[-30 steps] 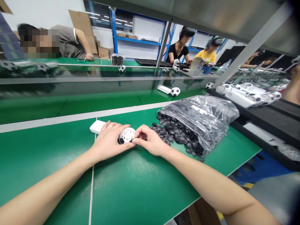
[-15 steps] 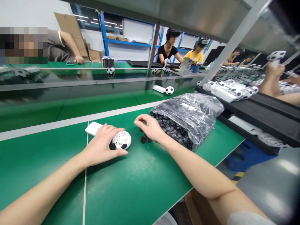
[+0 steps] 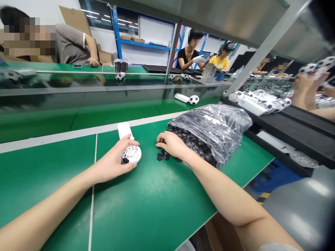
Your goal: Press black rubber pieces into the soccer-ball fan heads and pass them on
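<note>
My left hand (image 3: 115,160) is closed around the round end of a white football-patterned part (image 3: 132,153), which lies on the green bench. Open lattice shows on its top, with a black patch at the lower left. Its flat white handle (image 3: 125,130) points away from me. My right hand (image 3: 171,143) is over a few loose black pentagon pieces (image 3: 162,155), fingers curled and tips together. What is between those fingertips I cannot make out. Right beside that hand, a clear plastic bag (image 3: 214,127) lies on its side, its mouth full of black pieces (image 3: 193,144).
Beyond the bench edge runs a green conveyor belt (image 3: 141,104) carrying a white football-headed part (image 3: 193,100). Black trays (image 3: 300,122) with more such parts (image 3: 261,101) stand at the right. A slanted metal post (image 3: 261,52) rises there. Co-workers sit across and at right.
The football-patterned part has turned in my left hand, its handle swinging from pointing left to pointing away. My right hand has moved slightly right and down over the loose black pieces.
</note>
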`<action>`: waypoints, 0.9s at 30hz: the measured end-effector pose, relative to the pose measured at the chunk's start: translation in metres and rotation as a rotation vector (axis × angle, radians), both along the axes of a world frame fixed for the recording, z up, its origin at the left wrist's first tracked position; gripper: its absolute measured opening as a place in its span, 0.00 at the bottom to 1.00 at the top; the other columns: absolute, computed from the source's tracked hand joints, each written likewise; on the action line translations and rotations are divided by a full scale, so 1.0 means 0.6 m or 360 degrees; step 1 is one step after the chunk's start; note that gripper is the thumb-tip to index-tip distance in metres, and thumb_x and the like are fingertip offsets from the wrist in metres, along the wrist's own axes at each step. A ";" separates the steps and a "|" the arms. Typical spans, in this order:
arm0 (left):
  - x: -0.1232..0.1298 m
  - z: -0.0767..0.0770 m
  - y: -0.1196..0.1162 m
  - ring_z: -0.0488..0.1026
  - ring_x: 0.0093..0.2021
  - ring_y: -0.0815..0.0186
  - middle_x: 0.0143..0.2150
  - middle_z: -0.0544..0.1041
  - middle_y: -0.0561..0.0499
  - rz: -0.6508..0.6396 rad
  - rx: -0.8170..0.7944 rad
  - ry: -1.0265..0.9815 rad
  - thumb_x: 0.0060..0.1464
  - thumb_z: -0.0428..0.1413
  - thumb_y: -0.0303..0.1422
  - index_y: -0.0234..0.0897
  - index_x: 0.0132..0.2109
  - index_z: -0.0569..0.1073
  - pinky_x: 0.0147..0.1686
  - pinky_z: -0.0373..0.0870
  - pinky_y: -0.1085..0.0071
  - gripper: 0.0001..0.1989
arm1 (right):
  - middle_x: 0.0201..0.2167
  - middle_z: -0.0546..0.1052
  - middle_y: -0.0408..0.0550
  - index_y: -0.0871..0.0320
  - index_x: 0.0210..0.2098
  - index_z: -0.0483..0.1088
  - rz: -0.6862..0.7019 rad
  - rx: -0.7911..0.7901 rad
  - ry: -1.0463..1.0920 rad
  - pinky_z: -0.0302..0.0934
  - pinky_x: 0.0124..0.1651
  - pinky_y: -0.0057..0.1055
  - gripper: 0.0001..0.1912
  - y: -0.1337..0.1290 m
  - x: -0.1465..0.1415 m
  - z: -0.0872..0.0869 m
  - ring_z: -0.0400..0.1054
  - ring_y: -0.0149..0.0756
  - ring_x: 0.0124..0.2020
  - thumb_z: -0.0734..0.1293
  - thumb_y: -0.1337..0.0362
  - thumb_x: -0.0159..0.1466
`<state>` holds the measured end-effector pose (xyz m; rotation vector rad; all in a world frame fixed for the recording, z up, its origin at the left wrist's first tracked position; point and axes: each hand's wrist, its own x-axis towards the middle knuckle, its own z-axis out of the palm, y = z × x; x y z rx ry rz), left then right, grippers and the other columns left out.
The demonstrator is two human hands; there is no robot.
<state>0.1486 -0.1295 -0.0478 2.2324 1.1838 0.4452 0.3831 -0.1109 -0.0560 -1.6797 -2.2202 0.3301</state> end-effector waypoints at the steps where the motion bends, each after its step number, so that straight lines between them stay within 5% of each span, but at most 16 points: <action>1: -0.001 0.001 0.001 0.46 0.64 0.52 0.66 0.45 0.44 -0.0017 -0.0025 -0.0014 0.46 0.54 0.36 0.44 0.54 0.59 0.58 0.50 0.52 0.26 | 0.27 0.70 0.42 0.59 0.29 0.70 0.0026 -0.0012 0.0056 0.56 0.32 0.24 0.05 -0.002 0.000 0.002 0.64 0.32 0.31 0.71 0.71 0.57; 5: -0.002 0.005 0.003 0.44 0.65 0.55 0.66 0.48 0.44 -0.0058 -0.0071 -0.0067 0.45 0.55 0.34 0.43 0.52 0.60 0.59 0.47 0.52 0.25 | 0.24 0.68 0.38 0.60 0.31 0.69 0.0213 -0.0067 0.0536 0.55 0.28 0.22 0.05 -0.016 -0.006 0.012 0.62 0.27 0.25 0.69 0.74 0.58; 11: 0.002 0.006 -0.002 0.40 0.66 0.56 0.65 0.51 0.46 -0.0228 -0.0075 -0.0105 0.46 0.55 0.34 0.42 0.52 0.61 0.60 0.45 0.53 0.24 | 0.30 0.70 0.39 0.58 0.33 0.70 0.0652 -0.0165 0.0965 0.59 0.35 0.23 0.07 -0.052 -0.028 0.028 0.65 0.28 0.30 0.65 0.76 0.60; 17: 0.004 0.008 -0.004 0.41 0.65 0.55 0.64 0.53 0.46 -0.0221 -0.0036 -0.0099 0.47 0.55 0.34 0.43 0.52 0.61 0.60 0.46 0.52 0.24 | 0.32 0.72 0.42 0.58 0.32 0.69 0.0803 0.0002 0.0786 0.59 0.43 0.28 0.06 -0.065 -0.046 0.026 0.66 0.32 0.37 0.66 0.75 0.60; 27: 0.011 0.007 -0.008 0.43 0.65 0.55 0.62 0.58 0.46 -0.0179 0.0019 -0.0112 0.48 0.56 0.41 0.41 0.51 0.63 0.60 0.48 0.54 0.23 | 0.33 0.73 0.43 0.58 0.32 0.70 0.0880 0.0384 0.0435 0.54 0.39 0.29 0.07 -0.066 -0.064 0.016 0.66 0.35 0.38 0.67 0.75 0.60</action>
